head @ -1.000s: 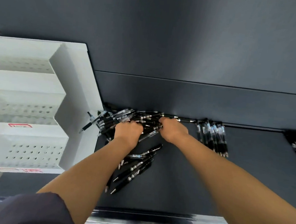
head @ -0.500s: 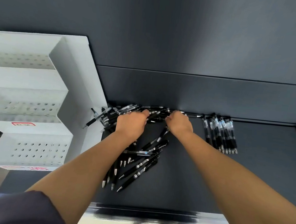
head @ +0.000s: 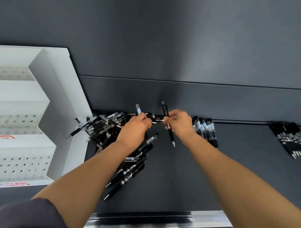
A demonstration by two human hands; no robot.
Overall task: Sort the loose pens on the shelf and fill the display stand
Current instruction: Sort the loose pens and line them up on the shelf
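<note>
A jumble of loose black pens [head: 106, 128] lies on the dark shelf [head: 213, 175] beside the white tiered display stand [head: 14, 146], whose perforated tiers hold no pens. My right hand [head: 179, 124] holds a black pen [head: 170, 132] nearly upright, tip down, lifted off the pile. My left hand [head: 135, 129] grips a clear-barrelled pen [head: 137, 109] whose top sticks up above the knuckles. More black pens [head: 131, 170] lie in a loose row under my left forearm.
A sorted group of pens [head: 206, 130] lies right of my right hand, and another group [head: 294, 142] at the far right. The shelf's back panel rises right behind the pile. The shelf's front edge [head: 154, 222] is metal.
Both hands were pressed into the pile; now each has lifted a pen out of it. The camera has shifted so the shelf sits lower and further right.
</note>
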